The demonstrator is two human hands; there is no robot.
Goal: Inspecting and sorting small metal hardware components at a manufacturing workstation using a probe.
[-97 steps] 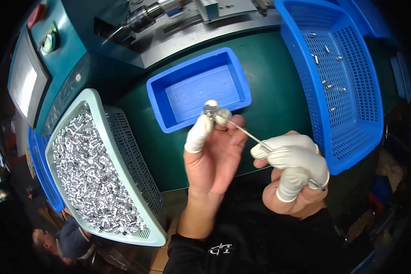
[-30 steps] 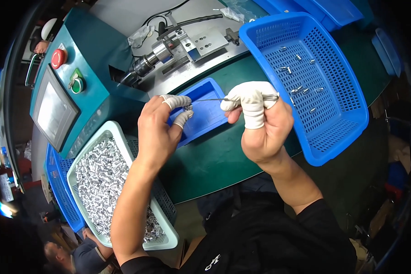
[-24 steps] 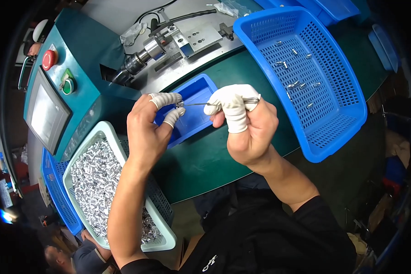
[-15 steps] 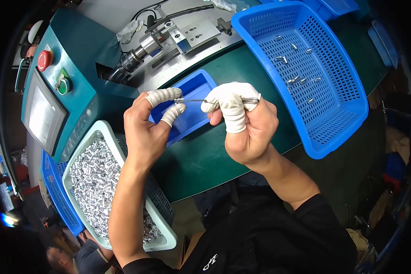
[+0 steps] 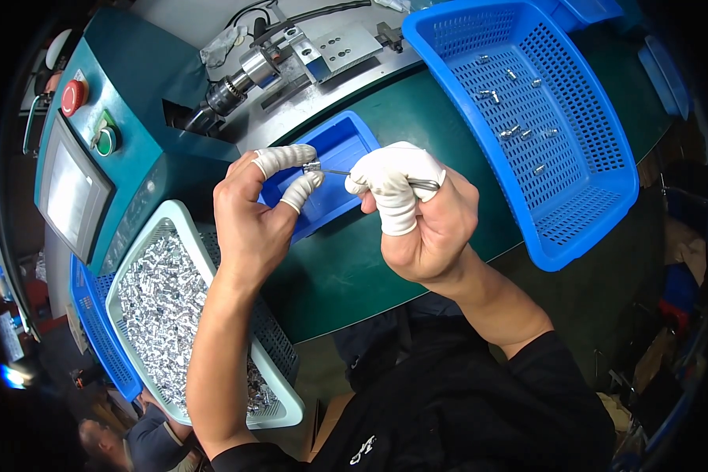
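Note:
My left hand (image 5: 253,211), with white cots on thumb and forefinger, pinches a small silver metal part (image 5: 312,167) above the small blue tray (image 5: 344,141). My right hand (image 5: 417,208), its fingers wrapped in white cots, grips a thin metal rod (image 5: 370,176) whose tip meets the part. Both hands hover over the green bench top (image 5: 346,267), close together in the middle of the view.
A pale basket (image 5: 173,307) full of silver parts lies at lower left, over a blue basket (image 5: 94,338). A large blue basket (image 5: 543,126) with several parts stands at right. Behind are a teal machine (image 5: 110,118) with screen, red button and a chuck (image 5: 236,82). Another person (image 5: 126,440) is below.
Both hands moved from near my body up over the small blue tray. The rod tip and the part stay together, and the hands have drifted slightly left in the view.

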